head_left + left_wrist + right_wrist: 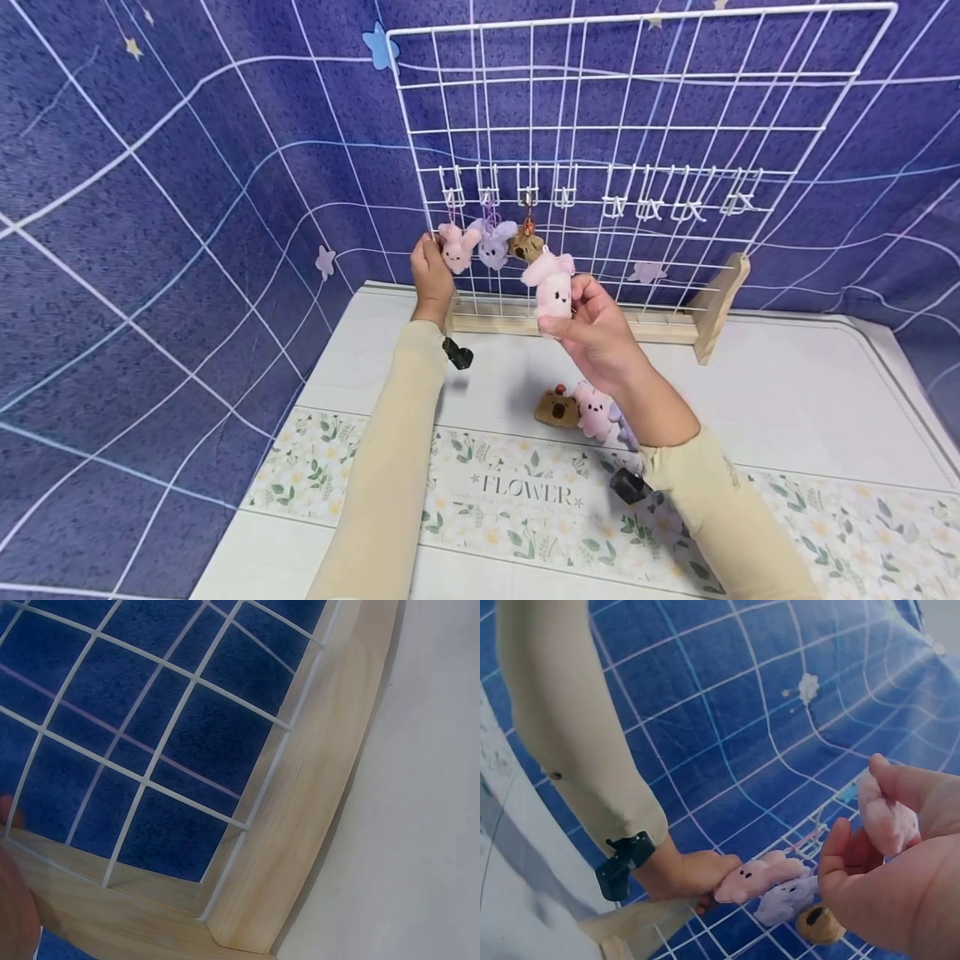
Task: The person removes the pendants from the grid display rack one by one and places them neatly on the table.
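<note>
My right hand (603,337) pinches a pink plush bunny keychain (553,292) between thumb and fingers, in front of the rack. The same pink plush (885,817) shows in the right wrist view. At the rack's left end, my left hand (431,275) grips the side of the white wire grid rack (637,129). Beside it a pink bunny plush (457,247), a lilac bunny plush (492,246) and a brown plush (527,247) hang from hooks. The left wrist view shows the rack's wooden upright (300,780), with only a bit of the hand at the edge.
Several white hooks (648,208) stand along the grid to the right. On the table lie a brown capybara plush (557,408), a pink plush (595,412) and a lilac plush (622,425) partly behind my right arm. A wooden foot (722,308) supports the rack's right end.
</note>
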A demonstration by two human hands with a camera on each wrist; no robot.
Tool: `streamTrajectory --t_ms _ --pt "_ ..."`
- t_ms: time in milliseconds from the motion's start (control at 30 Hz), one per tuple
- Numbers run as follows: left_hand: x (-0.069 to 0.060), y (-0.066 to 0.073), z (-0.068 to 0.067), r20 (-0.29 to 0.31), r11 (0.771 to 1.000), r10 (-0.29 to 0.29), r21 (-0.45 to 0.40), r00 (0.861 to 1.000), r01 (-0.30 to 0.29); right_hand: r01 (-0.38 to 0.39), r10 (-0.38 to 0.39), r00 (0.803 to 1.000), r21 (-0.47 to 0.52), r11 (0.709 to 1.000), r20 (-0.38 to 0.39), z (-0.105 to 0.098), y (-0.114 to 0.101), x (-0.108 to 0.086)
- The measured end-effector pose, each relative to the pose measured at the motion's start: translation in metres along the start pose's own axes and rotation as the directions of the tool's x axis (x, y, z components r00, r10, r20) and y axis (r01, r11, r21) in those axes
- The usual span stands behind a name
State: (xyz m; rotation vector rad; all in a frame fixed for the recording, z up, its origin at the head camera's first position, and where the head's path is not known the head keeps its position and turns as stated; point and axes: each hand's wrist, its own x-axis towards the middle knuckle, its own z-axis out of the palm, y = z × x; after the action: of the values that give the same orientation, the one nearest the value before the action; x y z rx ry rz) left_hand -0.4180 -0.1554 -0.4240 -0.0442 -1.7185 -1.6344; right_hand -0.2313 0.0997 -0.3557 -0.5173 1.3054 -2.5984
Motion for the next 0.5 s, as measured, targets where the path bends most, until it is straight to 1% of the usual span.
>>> streamTrajectory --t_ms 100,200,267,333,400,500 --pt "0.0002 -0.0001 -0.0008 0.007 1.0 0.005 0.006 1.0 -0.005 0.016 -0.019 0.999 -0.059 0.998 -0.039 0.0044 0.0004 -0.0018" --pt "-0.0002 -0.0001 -0.0011 0.01 1.0 0.011 0.012 1.0 -0.011 0.034 -0.037 0.999 -0.111 0.993 -0.034 0.0069 0.0003 -0.003" --pt "-0.0004 -0.0003 -0.0011 0.011 1.0 0.015 0.016 1.0 -0.015 0.032 -0.037 0.999 -0.157 0.987 -0.029 0.0076 0.0004 -0.0037" --pt "-0.0008 -0.0001 -0.001 0.015 1.0 0.016 0.012 1.0 -0.016 0.02 -0.028 0.999 -0.217 0.976 -0.03 0.0084 0.0002 -0.0044" --pt "-0.0008 0.0004 -0.0009 0.014 1.0 0.015 0.01 1.0 -0.015 -0.014 0.0 0.999 -0.275 0.961 -0.051 0.0092 -0.0004 -0.0055" --pt "-0.0004 0.001 -0.0008 0.012 1.0 0.014 0.004 1.0 -0.015 -0.047 0.027 0.998 -0.338 0.94 -0.063 0.0098 -0.0009 -0.0066"
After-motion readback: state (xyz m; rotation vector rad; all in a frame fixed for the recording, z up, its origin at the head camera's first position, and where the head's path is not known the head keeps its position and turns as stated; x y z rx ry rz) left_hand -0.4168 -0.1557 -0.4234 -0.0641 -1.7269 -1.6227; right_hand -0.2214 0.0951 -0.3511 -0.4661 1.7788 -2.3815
